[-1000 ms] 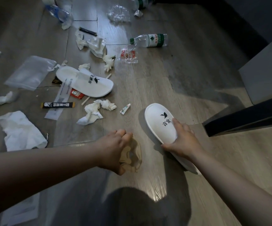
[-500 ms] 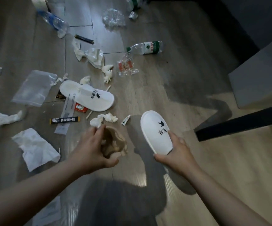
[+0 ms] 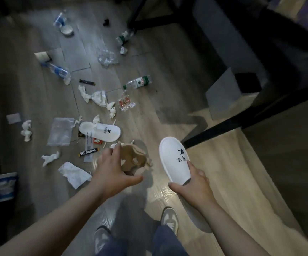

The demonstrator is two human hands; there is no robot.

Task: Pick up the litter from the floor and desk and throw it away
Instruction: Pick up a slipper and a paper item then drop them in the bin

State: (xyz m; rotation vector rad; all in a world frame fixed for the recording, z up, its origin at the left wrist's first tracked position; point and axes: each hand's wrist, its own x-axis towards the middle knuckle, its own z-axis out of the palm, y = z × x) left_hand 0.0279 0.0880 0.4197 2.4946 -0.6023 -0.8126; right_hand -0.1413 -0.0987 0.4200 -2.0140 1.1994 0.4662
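My right hand (image 3: 192, 183) grips a white slipper (image 3: 173, 159) by its heel end, lifted off the floor. My left hand (image 3: 112, 172) holds a crumpled brown paper piece (image 3: 133, 159) above the floor. A second white slipper (image 3: 101, 132) lies on the wooden floor beyond my left hand. Around it lie several crumpled tissues (image 3: 73, 173), a black sachet (image 3: 88, 152), a clear plastic bag (image 3: 60, 131), a red-printed wrapper (image 3: 126, 104) and a green-labelled plastic bottle (image 3: 137, 83).
More bottles (image 3: 57, 69) and crushed clear plastic (image 3: 107, 57) lie further off. A blue-and-white container (image 3: 5, 186) stands at the left edge. Black table legs (image 3: 223, 124) and a grey box (image 3: 223, 95) are on the right. My shoes (image 3: 169, 218) stand below.
I have stood up: both hands rose from the floor, the right lifting the slipper and the left lifting the brown paper. The view now takes in more of the floor.
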